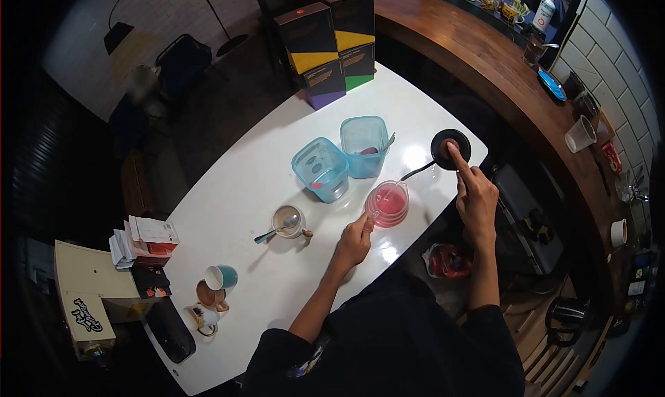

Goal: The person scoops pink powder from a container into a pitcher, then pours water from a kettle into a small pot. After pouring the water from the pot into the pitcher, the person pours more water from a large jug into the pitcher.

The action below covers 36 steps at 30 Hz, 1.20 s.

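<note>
My left hand (355,241) is closed around the handle of a ribbed glass pitcher (391,213) holding pink liquid on the white table (263,286). My right hand (476,196) grips a black gooseneck kettle (438,155), its index finger stretched onto the lid; the kettle's handle is mostly hidden by the hand. The kettle's thin spout points down at the pitcher's mouth. Behind the pitcher stand two blue translucent containers, one (325,179) with a pinkish bit inside, the other (364,137) with utensils. Left of them is a cup (287,220) with a spoon (276,229) in it.
Several mugs (211,293) stand at the table's left end, near a cream-coloured machine (90,286) and a stack of papers (149,234). Stacked dark boxes (325,51) occupy the far end. A wooden counter (485,71) curves along the right, with a plastic cup (580,132) on it.
</note>
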### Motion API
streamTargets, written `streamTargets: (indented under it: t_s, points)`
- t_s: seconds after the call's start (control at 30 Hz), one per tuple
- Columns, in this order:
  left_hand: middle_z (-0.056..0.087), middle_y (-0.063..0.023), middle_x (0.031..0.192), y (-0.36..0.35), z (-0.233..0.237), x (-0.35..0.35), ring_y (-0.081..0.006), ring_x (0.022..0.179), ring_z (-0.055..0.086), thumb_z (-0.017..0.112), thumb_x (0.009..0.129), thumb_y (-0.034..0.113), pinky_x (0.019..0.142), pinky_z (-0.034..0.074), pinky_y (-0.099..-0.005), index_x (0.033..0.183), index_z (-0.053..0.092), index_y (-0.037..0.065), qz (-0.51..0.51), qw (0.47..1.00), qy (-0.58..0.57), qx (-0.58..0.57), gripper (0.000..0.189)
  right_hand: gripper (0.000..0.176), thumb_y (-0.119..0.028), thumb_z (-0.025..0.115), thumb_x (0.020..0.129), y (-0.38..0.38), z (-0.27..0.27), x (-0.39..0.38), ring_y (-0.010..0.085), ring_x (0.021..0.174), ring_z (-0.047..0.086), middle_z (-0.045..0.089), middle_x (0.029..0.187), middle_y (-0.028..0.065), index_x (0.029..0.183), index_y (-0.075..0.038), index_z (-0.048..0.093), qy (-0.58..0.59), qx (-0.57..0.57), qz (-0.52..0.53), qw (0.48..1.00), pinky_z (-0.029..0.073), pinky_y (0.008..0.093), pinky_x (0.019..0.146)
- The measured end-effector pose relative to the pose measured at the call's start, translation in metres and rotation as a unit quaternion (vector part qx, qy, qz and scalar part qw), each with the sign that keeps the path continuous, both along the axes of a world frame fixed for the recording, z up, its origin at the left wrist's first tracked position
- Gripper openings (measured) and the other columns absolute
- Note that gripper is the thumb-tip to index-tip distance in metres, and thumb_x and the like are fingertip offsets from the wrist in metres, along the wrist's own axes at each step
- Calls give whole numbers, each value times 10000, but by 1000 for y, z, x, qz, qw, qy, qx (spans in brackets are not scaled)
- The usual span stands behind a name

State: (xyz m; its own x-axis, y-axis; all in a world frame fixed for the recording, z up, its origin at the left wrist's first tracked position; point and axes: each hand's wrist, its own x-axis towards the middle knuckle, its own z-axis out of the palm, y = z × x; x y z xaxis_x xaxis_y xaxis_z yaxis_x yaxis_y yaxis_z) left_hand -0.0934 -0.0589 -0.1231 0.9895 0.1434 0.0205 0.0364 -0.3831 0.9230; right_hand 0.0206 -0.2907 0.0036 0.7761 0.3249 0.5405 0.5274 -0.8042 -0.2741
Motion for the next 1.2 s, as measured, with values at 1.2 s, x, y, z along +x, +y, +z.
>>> streamTargets:
  t_s: [1.2]
  points:
    - [611,-203,785,1,2,-1,-437,807,611,387,1045,274,719,472,-451,926,519,-2,-10,1000,-7,15,328,848,121,624,738,-17,17,-4,267,555,584,576,695,98,1420,-367,496,-25,-57,1,998,487,396,540]
